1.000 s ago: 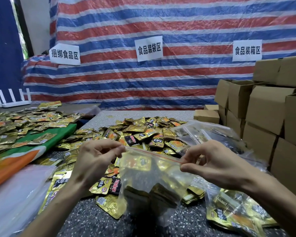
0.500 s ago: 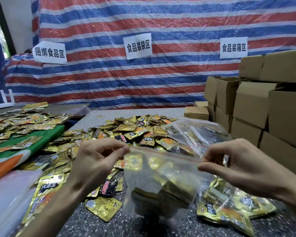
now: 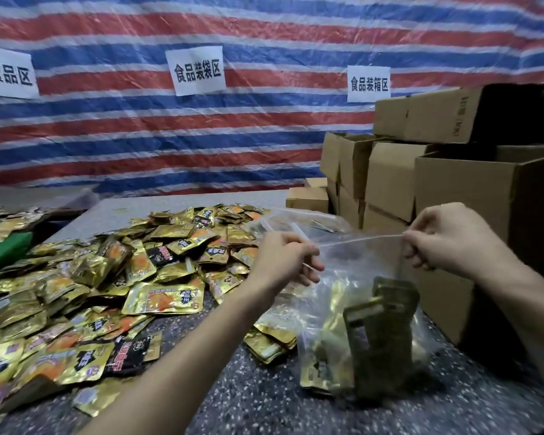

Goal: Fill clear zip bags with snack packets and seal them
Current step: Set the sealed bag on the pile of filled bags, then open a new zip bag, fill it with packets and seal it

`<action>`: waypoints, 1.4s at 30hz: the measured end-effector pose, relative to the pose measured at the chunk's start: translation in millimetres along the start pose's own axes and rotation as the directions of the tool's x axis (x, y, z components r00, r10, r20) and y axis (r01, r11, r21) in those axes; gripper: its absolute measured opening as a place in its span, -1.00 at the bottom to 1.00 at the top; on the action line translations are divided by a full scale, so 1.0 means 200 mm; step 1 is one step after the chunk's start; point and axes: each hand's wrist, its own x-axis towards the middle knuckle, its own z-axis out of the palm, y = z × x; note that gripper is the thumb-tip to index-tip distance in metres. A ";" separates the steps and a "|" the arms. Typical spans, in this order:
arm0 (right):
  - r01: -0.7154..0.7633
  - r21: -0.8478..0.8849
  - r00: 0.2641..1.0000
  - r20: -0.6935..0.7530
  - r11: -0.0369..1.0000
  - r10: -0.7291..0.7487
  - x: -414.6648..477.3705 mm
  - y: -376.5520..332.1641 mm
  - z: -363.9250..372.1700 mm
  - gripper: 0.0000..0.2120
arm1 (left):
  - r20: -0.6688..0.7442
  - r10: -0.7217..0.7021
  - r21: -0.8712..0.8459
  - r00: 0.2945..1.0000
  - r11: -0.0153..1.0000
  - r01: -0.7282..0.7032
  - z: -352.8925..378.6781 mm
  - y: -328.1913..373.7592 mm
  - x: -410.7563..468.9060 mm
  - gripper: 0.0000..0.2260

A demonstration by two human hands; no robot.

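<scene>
A clear zip bag (image 3: pixel 355 277) with several gold snack packets (image 3: pixel 371 340) in its bottom hangs above the speckled table (image 3: pixel 258 400). My left hand (image 3: pixel 283 262) pinches the left end of the bag's zip strip. My right hand (image 3: pixel 449 237) pinches the right end, and the strip is stretched taut between them. A large heap of loose gold snack packets (image 3: pixel 132 277) covers the table to the left of the bag.
Stacked cardboard boxes (image 3: pixel 453 189) stand close on the right, behind the bag. More clear bags (image 3: pixel 299 219) lie behind my left hand. A striped tarp wall with paper signs (image 3: pixel 199 70) closes the back. A green cloth (image 3: pixel 4 252) lies at far left.
The view has swung to the right. Both hands have carried the bag to the right, toward the boxes, and have drawn farther apart along the zip strip.
</scene>
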 end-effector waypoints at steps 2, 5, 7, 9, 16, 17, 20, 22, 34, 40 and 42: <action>-0.046 0.009 0.998 -0.051 0.999 0.046 0.08 0.03 0.10 -0.84 | -0.049 -0.066 -0.084 0.997 0.995 0.062 0.07 -0.03 0.10 -0.85; -0.098 0.043 0.995 0.019 0.994 0.097 0.14 0.05 0.28 -0.91 | -0.124 -0.128 -0.140 0.984 0.984 0.111 0.13 -0.13 0.20 -0.85; -0.119 0.054 0.987 0.118 0.991 0.112 0.13 0.06 0.37 -0.88 | -0.145 -0.152 -0.111 0.978 0.984 0.137 0.14 -0.19 0.23 -0.86; -0.133 0.067 0.969 0.220 0.989 0.115 0.09 0.07 0.45 -0.71 | -0.102 -0.165 -0.076 0.981 0.985 0.158 0.14 -0.25 0.23 -0.86; -0.113 0.147 0.978 0.193 0.983 0.084 -0.05 0.05 0.53 -0.30 | 0.024 -0.078 0.142 0.997 0.987 0.073 0.08 -0.29 0.11 -0.43; -0.113 0.127 0.981 0.175 0.985 0.090 -0.07 0.04 0.53 -0.32 | 0.017 -0.048 0.160 0.999 0.986 0.044 0.07 -0.29 0.08 -0.44; -0.140 0.005 0.987 0.076 0.990 0.139 -0.12 0.01 0.56 -0.41 | 0.001 0.019 0.183 1.000 0.983 -0.019 0.00 -0.29 0.00 -0.56; -0.103 -0.054 0.995 -0.025 0.993 0.101 -0.15 -0.03 0.58 -0.44 | -0.016 0.073 0.225 0.997 0.972 -0.067 -0.07 -0.30 -0.06 -0.72; 0.464 0.382 0.861 0.019 0.799 -0.509 -0.35 -0.59 1.01 -0.86 | -0.359 0.223 0.380 0.906 0.922 -0.076 -0.82 -0.46 -0.59 -0.82; 0.384 0.556 0.804 0.192 0.737 -0.563 -0.45 -0.78 1.25 -0.76 | -0.622 0.350 0.651 0.700 0.728 0.215 -1.35 -0.54 -0.88 -0.81; 0.352 0.607 0.793 0.211 0.713 -0.571 -0.48 -0.79 1.31 -0.78 | -0.729 0.295 0.633 0.618 0.634 0.444 -1.53 -0.59 -0.97 -0.85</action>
